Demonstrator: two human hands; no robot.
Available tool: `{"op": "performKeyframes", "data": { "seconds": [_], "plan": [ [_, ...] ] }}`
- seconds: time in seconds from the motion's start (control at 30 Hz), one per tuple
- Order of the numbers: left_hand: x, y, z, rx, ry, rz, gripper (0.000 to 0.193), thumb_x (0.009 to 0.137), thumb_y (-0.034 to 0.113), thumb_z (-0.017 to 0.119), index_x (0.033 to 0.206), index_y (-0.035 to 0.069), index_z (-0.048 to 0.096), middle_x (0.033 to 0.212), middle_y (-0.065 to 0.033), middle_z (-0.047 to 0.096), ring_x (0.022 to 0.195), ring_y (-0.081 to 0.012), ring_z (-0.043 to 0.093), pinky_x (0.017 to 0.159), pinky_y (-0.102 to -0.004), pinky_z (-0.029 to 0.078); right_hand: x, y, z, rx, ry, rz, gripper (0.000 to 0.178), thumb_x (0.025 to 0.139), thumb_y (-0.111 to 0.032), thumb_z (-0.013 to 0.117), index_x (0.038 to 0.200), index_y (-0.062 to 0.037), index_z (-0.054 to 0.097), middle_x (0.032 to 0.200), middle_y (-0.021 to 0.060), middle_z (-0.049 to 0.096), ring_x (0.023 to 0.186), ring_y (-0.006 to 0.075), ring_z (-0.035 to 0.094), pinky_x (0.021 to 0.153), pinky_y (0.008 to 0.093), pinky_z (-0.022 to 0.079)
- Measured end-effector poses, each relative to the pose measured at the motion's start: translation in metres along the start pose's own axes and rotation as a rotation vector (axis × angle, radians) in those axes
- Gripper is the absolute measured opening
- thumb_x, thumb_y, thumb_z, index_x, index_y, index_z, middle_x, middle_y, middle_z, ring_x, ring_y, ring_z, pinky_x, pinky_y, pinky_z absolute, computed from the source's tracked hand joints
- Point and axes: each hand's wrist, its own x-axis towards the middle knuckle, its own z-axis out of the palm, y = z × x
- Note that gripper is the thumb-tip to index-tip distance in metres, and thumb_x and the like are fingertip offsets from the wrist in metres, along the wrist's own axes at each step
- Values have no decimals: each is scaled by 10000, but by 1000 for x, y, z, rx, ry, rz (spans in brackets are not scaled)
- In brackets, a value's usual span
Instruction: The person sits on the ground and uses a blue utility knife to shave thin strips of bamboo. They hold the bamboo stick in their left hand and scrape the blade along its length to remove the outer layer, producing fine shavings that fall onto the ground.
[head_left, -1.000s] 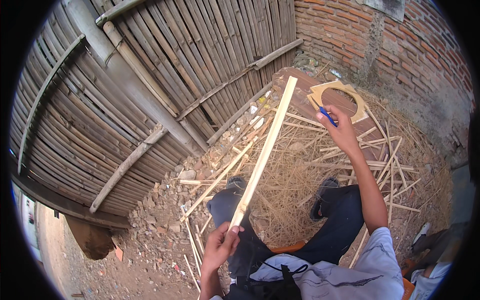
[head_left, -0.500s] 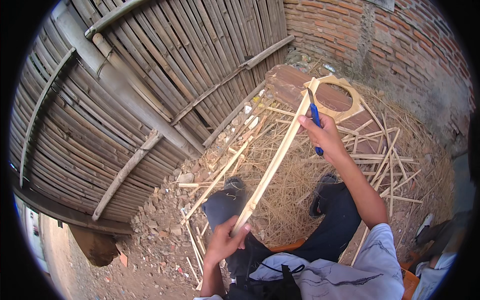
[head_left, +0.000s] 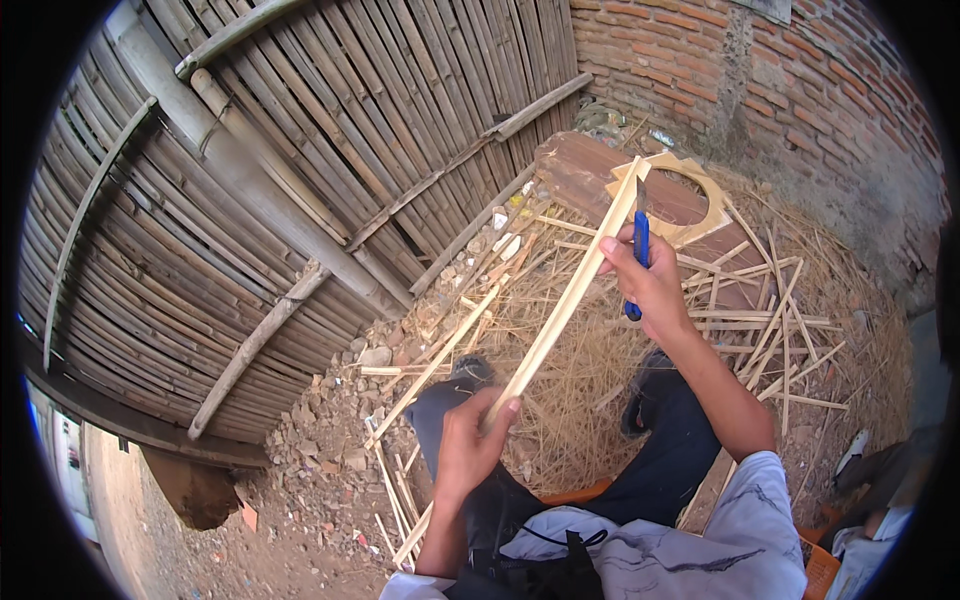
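A long pale bamboo strip point(head_left: 565, 305) slants across in front of me, its far end up by a wooden piece with a round hole. My left hand point(head_left: 470, 445) is closed around the strip's lower part, above my left knee. Higher up, my right hand point(head_left: 652, 285) steadies the strip with its thumb and grips a blue-handled utility knife point(head_left: 640, 245). The knife's blade points away from me, close beside the strip's far end. The fingers of my right hand are partly hidden behind the knife and strip.
The holed wooden piece point(head_left: 690, 232) lies on a brown board point(head_left: 575, 170). Cut strips point(head_left: 785, 320) are heaped at the right over dry straw point(head_left: 560, 410). A bamboo wall point(head_left: 390, 110) rises at the left, a brick wall point(head_left: 660, 50) behind. Another person's leg point(head_left: 895, 465) shows at right.
My left hand has moved up along the strip, away from me. My right hand has shifted slightly to the right, and the knife now stands more upright beside the strip.
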Motion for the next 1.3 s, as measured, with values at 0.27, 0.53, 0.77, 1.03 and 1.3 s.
{"op": "performKeyframes", "data": {
  "seconds": [0.27,0.53,0.77,1.03,1.3],
  "plan": [
    [1,5,2,-301,30,-33,214,1121,198,667,1135,-2,743,743,37,625,605,-4,478,531,-199,326,-35,4,16,-586,-108,-505,311,1048,-329,752,1111,-32,683,867,86,746,690,182,721,614,319,544],
    [5,27,-1,-323,32,-53,228,1128,210,657,1146,-3,738,745,31,627,585,-3,457,519,-198,305,-70,16,46,-810,-319,-787,311,1007,-368,773,1090,-79,694,855,75,727,660,258,746,546,375,566],
    [8,34,3,-341,87,-41,209,1106,197,674,1142,8,754,731,60,602,638,-17,503,565,-227,384,-74,11,51,-858,-320,-792,317,955,-323,836,1060,-41,736,852,91,745,647,254,747,535,365,564],
    [10,37,0,-582,-41,-137,241,1142,239,627,1176,13,701,748,90,531,607,16,405,523,-204,296,-75,10,51,-924,-313,-833,321,955,-321,834,1062,-34,740,842,86,744,631,240,741,540,356,575],
    [5,36,0,-519,-12,-153,240,1138,251,630,1141,23,704,760,85,547,607,17,411,522,-209,293,-73,9,50,-928,-286,-850,315,983,-369,794,1082,-77,726,811,58,707,607,222,717,525,351,559]
  ]
}}
